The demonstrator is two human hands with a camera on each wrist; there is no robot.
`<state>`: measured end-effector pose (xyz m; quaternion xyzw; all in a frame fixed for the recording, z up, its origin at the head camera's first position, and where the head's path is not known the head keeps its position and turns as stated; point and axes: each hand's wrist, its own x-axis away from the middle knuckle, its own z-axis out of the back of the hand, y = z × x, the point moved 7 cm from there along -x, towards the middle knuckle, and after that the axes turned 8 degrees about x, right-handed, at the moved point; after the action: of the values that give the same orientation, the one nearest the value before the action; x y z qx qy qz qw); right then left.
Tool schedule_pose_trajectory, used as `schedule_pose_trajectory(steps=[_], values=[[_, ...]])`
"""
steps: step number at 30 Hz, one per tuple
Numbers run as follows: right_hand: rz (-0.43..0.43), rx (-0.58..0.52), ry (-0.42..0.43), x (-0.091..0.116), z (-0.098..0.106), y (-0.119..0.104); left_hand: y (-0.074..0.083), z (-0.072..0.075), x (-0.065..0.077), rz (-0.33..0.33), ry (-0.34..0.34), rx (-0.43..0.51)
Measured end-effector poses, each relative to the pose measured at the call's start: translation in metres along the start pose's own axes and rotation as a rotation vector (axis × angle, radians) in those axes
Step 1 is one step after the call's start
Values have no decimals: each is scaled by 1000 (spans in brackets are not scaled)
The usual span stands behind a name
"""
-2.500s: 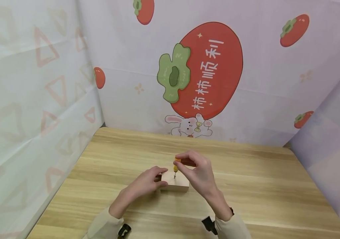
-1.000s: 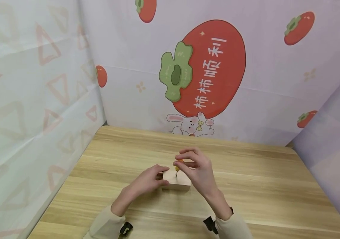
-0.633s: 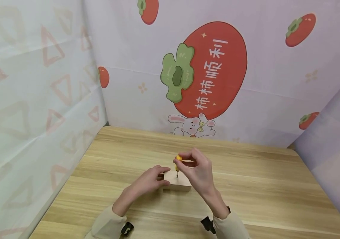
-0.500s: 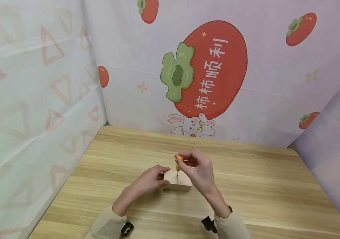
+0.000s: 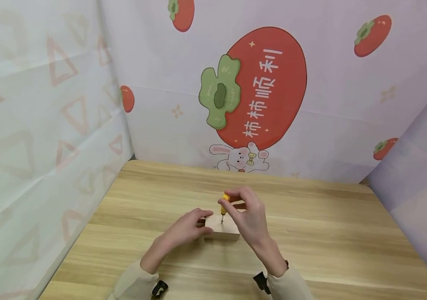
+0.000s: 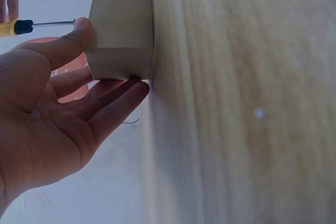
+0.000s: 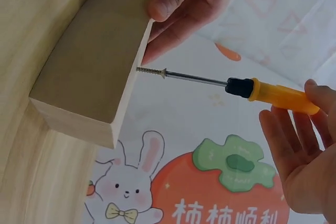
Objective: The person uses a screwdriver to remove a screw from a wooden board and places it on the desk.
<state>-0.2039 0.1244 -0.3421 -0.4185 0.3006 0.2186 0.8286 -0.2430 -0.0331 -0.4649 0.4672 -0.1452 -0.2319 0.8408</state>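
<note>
A pale wooden block (image 7: 84, 59) lies on the table. My left hand (image 5: 185, 227) grips its left end, with the thumb on the near side and the fingers behind, as the left wrist view shows from close up. My right hand (image 5: 250, 212) pinches the yellow handle of a screwdriver (image 7: 278, 97) between thumb and fingers above the block. The screwdriver stands nearly upright, its thin shaft ending at the head of a screw (image 7: 151, 71). That screw sticks out of the block's top face, its tip at the wood and most of its thread showing.
The wood-grain table (image 5: 322, 241) extends around the block on all sides. Behind it hangs a backdrop (image 5: 153, 125) printed with persimmons and a rabbit, and a white patterned sheet (image 5: 41, 166) closes the left side. Black straps with devices (image 5: 159, 288) sit at both wrists.
My right fingers have shifted their hold on the screwdriver handle, spreading about a second ago and closing round it again. The block and my left hand stay in place; the head view has shifted slightly.
</note>
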Motion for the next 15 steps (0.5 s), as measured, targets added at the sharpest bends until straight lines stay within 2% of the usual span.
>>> schedule_pose_trajectory(steps=[3,6,11,15], values=[[9,-17,-30,-2,1,-3,-1,0,1,-1,4,1],[9,-75,-97,-5,3,-2,-1,0,1,1,8,-5],[-29,-163,-202,-8,4,9,0,1,2,-1,9,1],[-14,-123,-168,-7,5,11,3,1,2,-5,6,11]])
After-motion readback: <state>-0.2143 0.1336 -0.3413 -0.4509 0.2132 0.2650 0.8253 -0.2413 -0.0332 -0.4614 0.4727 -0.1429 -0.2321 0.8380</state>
